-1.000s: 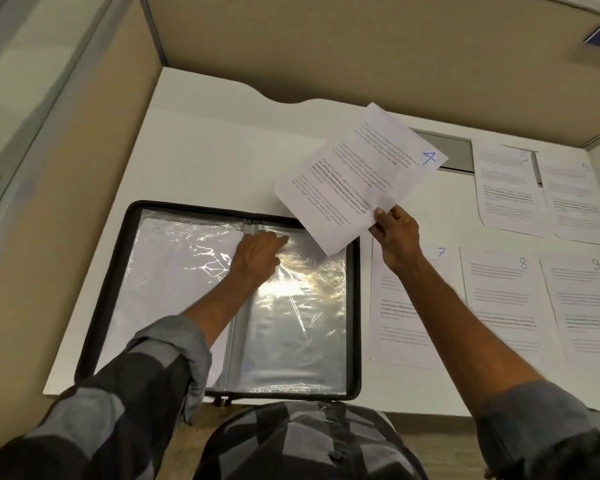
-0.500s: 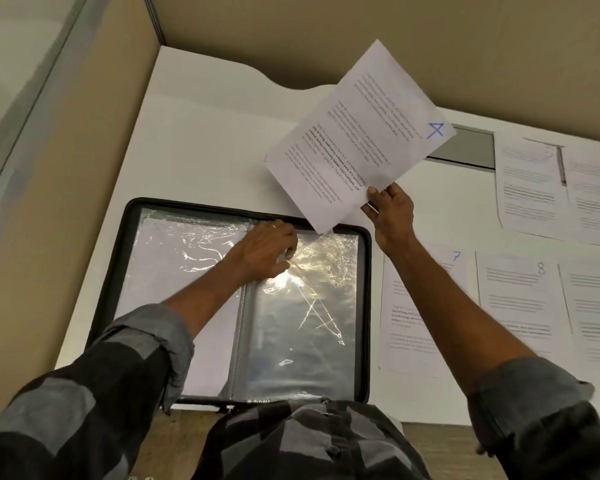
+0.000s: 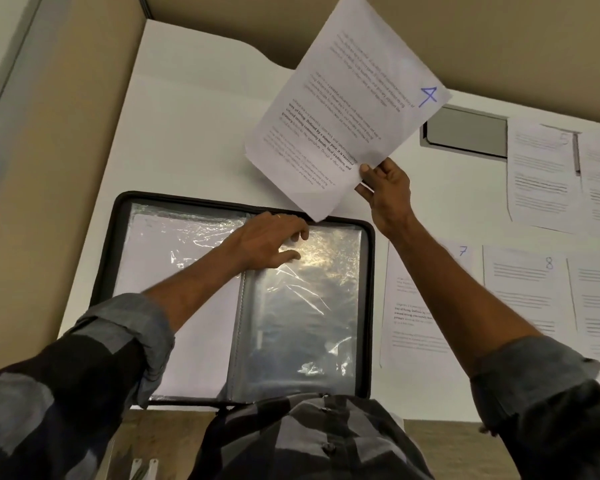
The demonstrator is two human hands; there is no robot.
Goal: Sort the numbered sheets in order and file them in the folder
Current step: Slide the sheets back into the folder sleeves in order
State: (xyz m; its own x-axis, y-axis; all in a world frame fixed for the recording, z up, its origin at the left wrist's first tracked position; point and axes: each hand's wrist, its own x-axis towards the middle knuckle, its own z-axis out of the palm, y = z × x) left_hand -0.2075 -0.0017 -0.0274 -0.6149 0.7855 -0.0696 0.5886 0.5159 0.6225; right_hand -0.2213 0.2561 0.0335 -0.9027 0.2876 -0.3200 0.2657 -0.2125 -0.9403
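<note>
filing step: the right hand pinches sheet 4 by a corner, held above the folder's far edge. the left hand is at the empty sleeve's mouth, grip unclear. next, probably: open the mouth and slide the sheet in.

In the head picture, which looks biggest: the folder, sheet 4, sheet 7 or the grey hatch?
1. folder
2. sheet 4 and sheet 7: unranked, since sheet 4 is held nearer the camera and an arm hides part of sheet 7
3. grey hatch
</note>
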